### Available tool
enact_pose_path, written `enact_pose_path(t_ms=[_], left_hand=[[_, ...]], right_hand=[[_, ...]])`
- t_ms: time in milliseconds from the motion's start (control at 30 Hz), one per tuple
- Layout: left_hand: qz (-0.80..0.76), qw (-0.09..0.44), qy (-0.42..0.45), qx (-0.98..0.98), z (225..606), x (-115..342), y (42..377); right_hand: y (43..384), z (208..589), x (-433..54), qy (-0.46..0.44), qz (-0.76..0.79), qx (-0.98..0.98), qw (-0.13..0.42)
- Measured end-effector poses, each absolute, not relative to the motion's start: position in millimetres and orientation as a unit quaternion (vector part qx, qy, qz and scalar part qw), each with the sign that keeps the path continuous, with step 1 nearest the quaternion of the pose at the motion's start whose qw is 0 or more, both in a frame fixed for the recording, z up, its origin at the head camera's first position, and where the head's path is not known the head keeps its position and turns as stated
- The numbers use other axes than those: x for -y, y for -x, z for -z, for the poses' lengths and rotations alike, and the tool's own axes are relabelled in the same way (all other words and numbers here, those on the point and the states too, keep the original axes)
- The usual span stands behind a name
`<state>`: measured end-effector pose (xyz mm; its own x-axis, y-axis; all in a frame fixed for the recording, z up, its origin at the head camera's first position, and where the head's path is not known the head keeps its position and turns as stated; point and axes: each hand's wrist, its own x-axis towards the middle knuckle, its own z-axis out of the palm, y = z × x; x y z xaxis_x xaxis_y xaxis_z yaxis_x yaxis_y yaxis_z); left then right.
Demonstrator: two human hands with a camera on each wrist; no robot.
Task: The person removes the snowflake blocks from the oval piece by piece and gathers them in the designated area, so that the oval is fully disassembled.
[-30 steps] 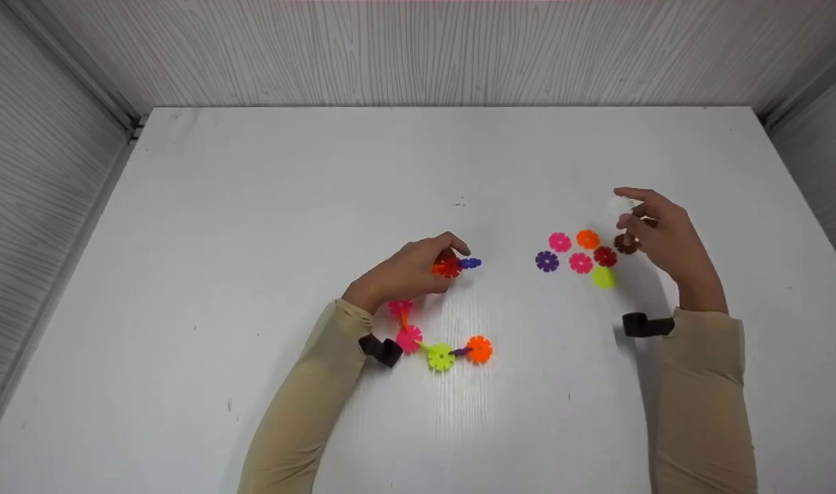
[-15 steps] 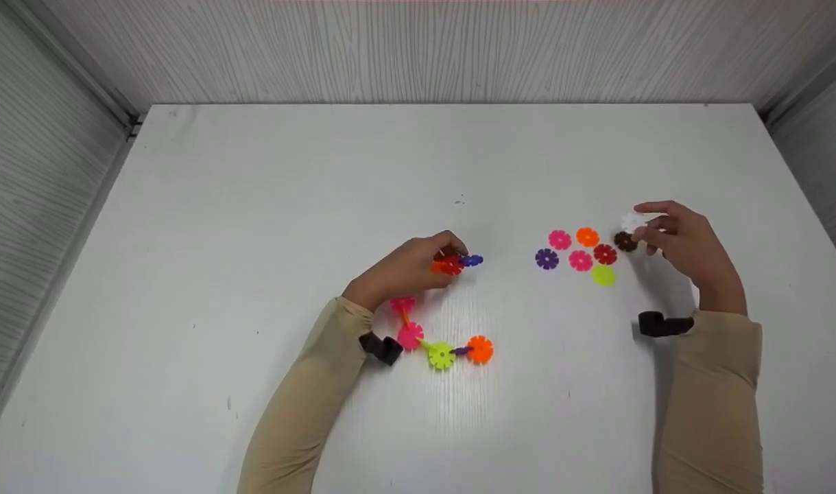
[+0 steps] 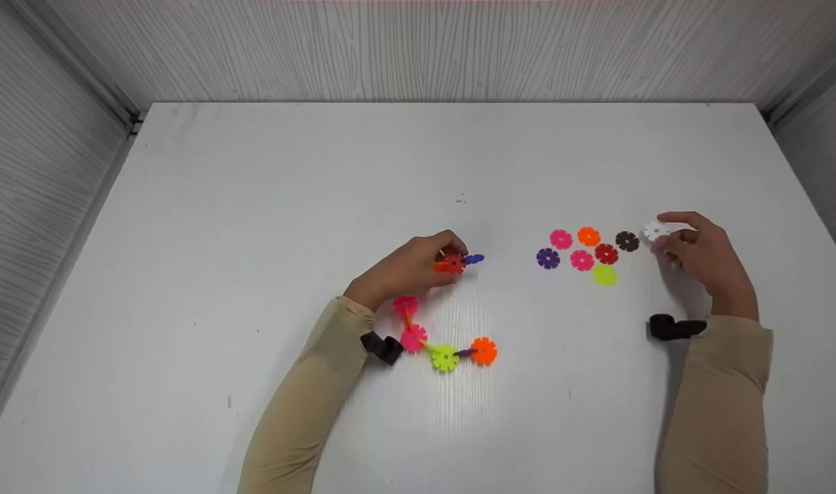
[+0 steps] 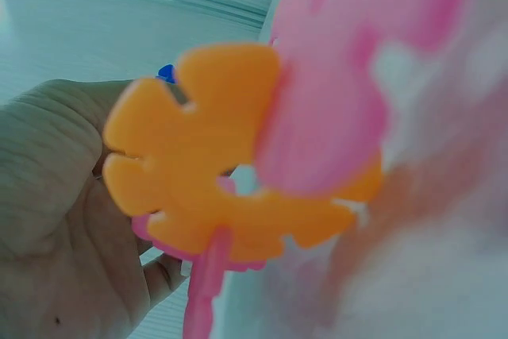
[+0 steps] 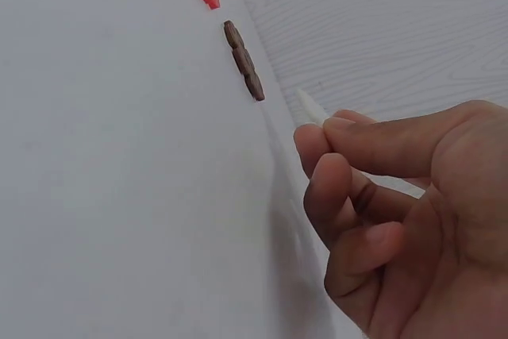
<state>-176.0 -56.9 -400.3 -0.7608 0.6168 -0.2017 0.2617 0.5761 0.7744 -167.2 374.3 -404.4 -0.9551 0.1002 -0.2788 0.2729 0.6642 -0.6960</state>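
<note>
My left hand (image 3: 414, 267) grips a chain of notched flower discs at its red disc (image 3: 455, 263), with a blue disc (image 3: 474, 259) jutting out past the fingertips. Below the wrist the chain runs on through a pink disc (image 3: 413, 338) and a yellow-green disc (image 3: 445, 357) to an orange disc (image 3: 483, 350). In the left wrist view, an orange disc (image 4: 190, 156) and a blurred pink one hide part of the fingers. Between thumb and fingertips, my right hand (image 3: 712, 257) pinches a white disc (image 3: 654, 230), seen edge-on in the right wrist view.
Loose discs lie flat between the hands: a brown disc (image 3: 627, 241) closest to the right hand, then a dark red disc (image 3: 606, 254), a purple disc (image 3: 548, 258) and several others. Wood-grain panels (image 3: 418, 51) border the white table (image 3: 287, 171).
My right hand has moved right and toward me, carrying the white disc away from the brown one, which is now uncovered. The left hand has stayed nearly still with the chain.
</note>
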Motion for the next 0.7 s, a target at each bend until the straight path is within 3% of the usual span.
enact_pose_path(t_ms=[433, 700], left_hand=[[-0.379, 0.243, -0.241, -0.86, 398.1, 55.6, 175.2], [-0.38, 0.242, -0.238, -0.86, 398.7, 55.7, 174.6]], right_hand=[[165.5, 408.1, -380.7, -0.125, 0.352, -0.915, 0.149], [167.1, 409.2, -382.8, -0.113, 0.362, -0.915, 0.138]])
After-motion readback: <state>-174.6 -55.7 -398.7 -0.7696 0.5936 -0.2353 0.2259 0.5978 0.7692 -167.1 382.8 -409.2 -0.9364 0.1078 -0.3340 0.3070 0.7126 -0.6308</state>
